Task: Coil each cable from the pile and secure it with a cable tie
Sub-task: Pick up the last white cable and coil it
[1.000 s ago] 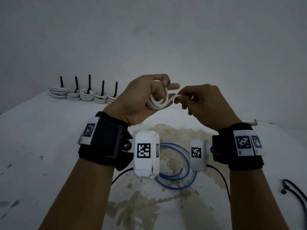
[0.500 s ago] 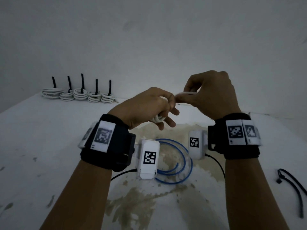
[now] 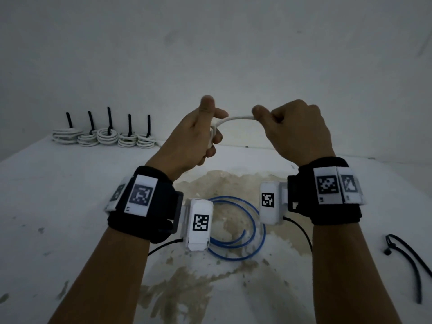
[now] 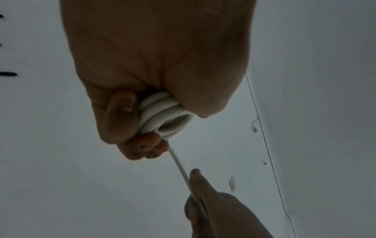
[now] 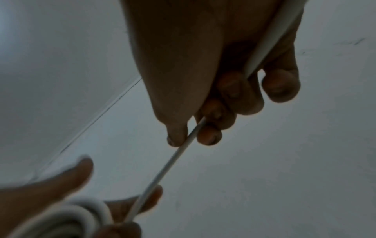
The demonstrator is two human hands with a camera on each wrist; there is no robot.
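Observation:
Both hands are raised above the white table (image 3: 70,206). My left hand (image 3: 198,134) grips a small coil of white cable (image 4: 162,112) wound in several loops, curled fingers round it and thumb pointing up. A free stretch of the white cable (image 3: 236,119) arcs from the coil to my right hand (image 3: 289,129), which pinches it between thumb and fingers (image 5: 209,135); the cable's tail runs back along the palm (image 5: 270,37). A blue cable (image 3: 236,228) lies in a loose coil on the table below the wrists. A black cable tie (image 3: 411,260) lies at the right.
Several coiled white cables (image 3: 102,136), each with a black tie sticking up, stand in a row at the table's far left by the wall. A brown stain (image 3: 224,188) spreads under the blue cable.
My hands have moved apart and upward. The right hand drew a stretch of white cable out to the right; the left hand turned, thumb up, still holding the coil.

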